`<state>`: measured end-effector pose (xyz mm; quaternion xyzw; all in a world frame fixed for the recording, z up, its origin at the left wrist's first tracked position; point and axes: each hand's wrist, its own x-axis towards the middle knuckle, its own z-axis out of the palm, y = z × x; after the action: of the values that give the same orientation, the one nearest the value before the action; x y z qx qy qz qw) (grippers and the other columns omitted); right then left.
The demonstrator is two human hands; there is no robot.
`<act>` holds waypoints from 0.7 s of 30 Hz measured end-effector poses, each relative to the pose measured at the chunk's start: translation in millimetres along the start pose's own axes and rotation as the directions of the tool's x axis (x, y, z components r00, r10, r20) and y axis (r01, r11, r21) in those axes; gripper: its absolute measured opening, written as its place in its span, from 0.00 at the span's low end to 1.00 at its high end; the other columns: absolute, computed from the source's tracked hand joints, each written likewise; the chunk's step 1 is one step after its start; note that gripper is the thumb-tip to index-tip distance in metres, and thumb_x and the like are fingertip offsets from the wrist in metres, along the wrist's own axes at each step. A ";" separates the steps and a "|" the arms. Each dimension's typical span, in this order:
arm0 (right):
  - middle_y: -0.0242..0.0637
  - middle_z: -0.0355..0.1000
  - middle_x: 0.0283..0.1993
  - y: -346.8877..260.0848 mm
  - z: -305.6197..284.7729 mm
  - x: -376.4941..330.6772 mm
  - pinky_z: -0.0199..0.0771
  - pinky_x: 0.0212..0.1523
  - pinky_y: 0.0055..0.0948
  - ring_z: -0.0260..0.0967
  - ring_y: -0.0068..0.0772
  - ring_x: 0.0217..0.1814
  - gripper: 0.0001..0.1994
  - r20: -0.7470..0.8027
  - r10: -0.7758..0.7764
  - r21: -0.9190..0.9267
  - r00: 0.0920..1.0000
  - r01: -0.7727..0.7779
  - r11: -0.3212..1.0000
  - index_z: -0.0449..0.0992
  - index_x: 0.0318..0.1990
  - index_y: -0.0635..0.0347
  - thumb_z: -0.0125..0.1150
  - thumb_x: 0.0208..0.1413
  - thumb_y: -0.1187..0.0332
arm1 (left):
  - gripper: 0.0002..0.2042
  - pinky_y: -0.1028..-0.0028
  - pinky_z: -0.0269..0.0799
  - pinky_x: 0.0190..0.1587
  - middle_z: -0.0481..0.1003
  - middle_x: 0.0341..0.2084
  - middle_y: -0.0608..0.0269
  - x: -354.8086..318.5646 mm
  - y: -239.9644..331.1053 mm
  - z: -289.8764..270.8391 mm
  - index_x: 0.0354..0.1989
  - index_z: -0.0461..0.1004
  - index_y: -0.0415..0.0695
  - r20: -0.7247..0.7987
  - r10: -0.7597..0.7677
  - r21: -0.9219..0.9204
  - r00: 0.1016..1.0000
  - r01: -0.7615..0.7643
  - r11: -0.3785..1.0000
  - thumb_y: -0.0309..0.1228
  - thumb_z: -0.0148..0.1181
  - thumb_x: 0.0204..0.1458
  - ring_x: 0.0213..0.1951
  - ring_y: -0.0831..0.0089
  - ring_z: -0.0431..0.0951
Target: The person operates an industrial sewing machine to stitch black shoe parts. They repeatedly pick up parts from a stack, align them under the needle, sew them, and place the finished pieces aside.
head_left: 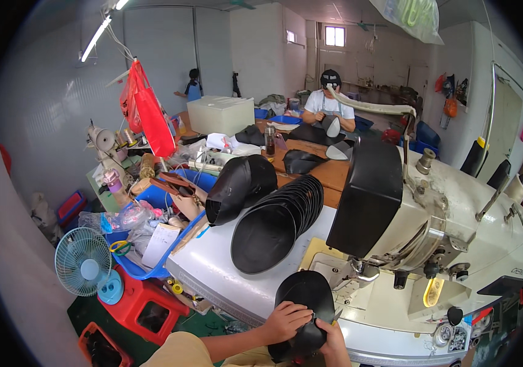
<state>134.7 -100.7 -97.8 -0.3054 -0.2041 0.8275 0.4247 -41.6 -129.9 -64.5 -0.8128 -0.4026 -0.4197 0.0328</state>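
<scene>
A black curved leather-like piece (305,290) is held low in front of me, at the near edge of the sewing table. My left hand (288,322) is closed on it from the left, fingers bent over its surface. My right hand (333,338) grips its right side, thumb near the left fingertips. A small pointed metallic thing (338,314) shows beside the right hand; its kind is unclear. Beyond the hands, a nested row of black curved pieces (264,238) rests on the white table (203,269). More black pieces (243,186) stand behind it.
A large sewing machine (451,202) fills the right. A blue bin (151,269) of bags and papers stands left, near a fan (84,262) on a red stool (142,312). Across the wooden table a co-worker (330,107) handles similar pieces; another person (193,85) is farther back.
</scene>
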 end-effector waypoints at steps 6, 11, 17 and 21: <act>0.43 0.71 0.45 4.2 -6.8 3.1 0.70 0.51 0.33 0.70 0.39 0.46 0.21 -0.057 0.085 -0.061 0.995 -0.088 0.994 0.66 0.52 0.68 0.59 0.51 0.71 | 0.21 0.66 0.66 0.46 0.74 0.44 0.61 -2.2 0.0 2.5 0.38 0.75 0.40 -0.006 -0.015 -0.018 1.000 0.015 1.000 0.19 0.56 0.28 0.47 0.65 0.73; 0.43 0.71 0.44 10.0 -19.0 8.0 0.71 0.48 0.32 0.71 0.38 0.44 0.17 -0.096 0.089 -0.031 0.991 -0.093 0.995 0.69 0.48 0.68 0.57 0.51 0.72 | 0.21 0.65 0.65 0.47 0.74 0.44 0.61 -4.4 -1.4 7.6 0.38 0.75 0.40 -0.013 -0.030 -0.060 0.999 0.029 0.998 0.18 0.56 0.28 0.48 0.65 0.73; 0.43 0.71 0.44 12.0 -24.7 9.8 0.71 0.48 0.32 0.71 0.38 0.44 0.17 -0.086 0.102 -0.009 0.991 -0.103 0.995 0.69 0.48 0.69 0.57 0.50 0.72 | 0.21 0.65 0.65 0.47 0.74 0.44 0.60 -5.5 -1.3 10.4 0.38 0.75 0.40 -0.020 -0.042 -0.090 0.999 0.040 0.995 0.18 0.57 0.28 0.48 0.64 0.72; 0.43 0.71 0.44 14.4 -29.1 12.6 0.71 0.49 0.32 0.71 0.38 0.44 0.18 -0.064 0.098 0.003 0.993 -0.098 0.995 0.68 0.48 0.69 0.58 0.50 0.71 | 0.21 0.65 0.65 0.47 0.73 0.44 0.61 -7.1 -2.2 10.9 0.38 0.75 0.40 -0.003 -0.043 -0.082 0.999 0.043 0.996 0.19 0.58 0.28 0.47 0.64 0.72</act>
<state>140.4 -95.9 -131.8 -0.3415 -0.1751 0.8370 0.3901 -38.2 -128.6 -77.2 -0.8036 -0.4024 -0.4384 -0.0085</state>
